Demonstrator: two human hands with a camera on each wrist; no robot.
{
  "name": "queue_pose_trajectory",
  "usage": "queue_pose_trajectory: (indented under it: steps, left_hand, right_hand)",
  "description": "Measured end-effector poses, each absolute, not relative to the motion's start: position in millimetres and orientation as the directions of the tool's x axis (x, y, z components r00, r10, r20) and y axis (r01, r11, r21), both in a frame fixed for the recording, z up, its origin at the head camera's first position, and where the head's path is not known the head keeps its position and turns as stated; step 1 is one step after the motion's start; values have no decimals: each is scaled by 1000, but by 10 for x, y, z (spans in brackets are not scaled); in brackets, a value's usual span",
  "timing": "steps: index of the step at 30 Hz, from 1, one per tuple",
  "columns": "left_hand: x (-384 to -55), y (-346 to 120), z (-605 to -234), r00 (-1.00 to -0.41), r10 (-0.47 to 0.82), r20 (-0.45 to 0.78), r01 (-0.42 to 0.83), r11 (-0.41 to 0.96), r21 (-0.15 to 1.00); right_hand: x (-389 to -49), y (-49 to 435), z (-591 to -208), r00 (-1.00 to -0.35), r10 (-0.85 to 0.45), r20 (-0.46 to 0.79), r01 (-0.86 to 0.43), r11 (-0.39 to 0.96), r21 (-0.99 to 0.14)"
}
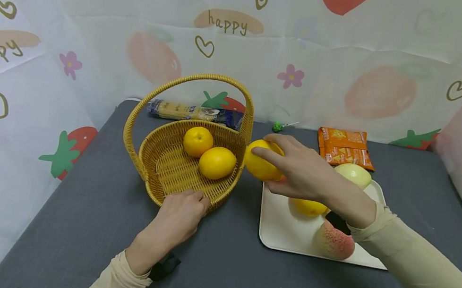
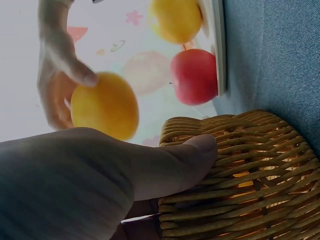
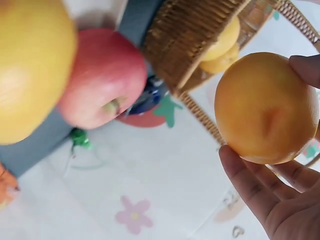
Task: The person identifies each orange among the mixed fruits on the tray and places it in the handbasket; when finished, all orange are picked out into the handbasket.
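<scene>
In the head view, my right hand holds an orange by its fingertips and thumb, in the air just right of the wicker basket. The right wrist view shows the thumb on one side of the orange and the fingers on the other. My left hand grips the basket's near rim, its thumb along the outer weave. Inside the basket lie two orange-yellow fruits, one behind the other. The basket's tall handle arches over them.
A white tray at the right bears a yellow fruit, a peach, a pale green fruit and a red apple. Behind stand an orange snack bag, a green lollipop and a pasta packet.
</scene>
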State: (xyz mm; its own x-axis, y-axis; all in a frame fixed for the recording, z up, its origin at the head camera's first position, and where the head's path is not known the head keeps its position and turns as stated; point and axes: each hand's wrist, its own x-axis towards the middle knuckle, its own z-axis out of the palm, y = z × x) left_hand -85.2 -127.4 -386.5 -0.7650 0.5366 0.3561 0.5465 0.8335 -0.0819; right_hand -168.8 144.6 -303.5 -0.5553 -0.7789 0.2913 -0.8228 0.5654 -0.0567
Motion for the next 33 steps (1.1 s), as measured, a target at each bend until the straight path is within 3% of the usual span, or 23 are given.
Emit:
queue_pose_trajectory:
  steps: [13,33]
  left_hand:
    - [-857,-1272,-3856,-771,539,341,546,834,-84]
    - [-865,-1285,-3873,-769,540,341,541,835,-103]
  right_hand:
    - [-1753,842,-2995,-469,-837,280,-877,480,-34]
    - [-1923,60,-3031,-442,-883,157,-895,445,-17]
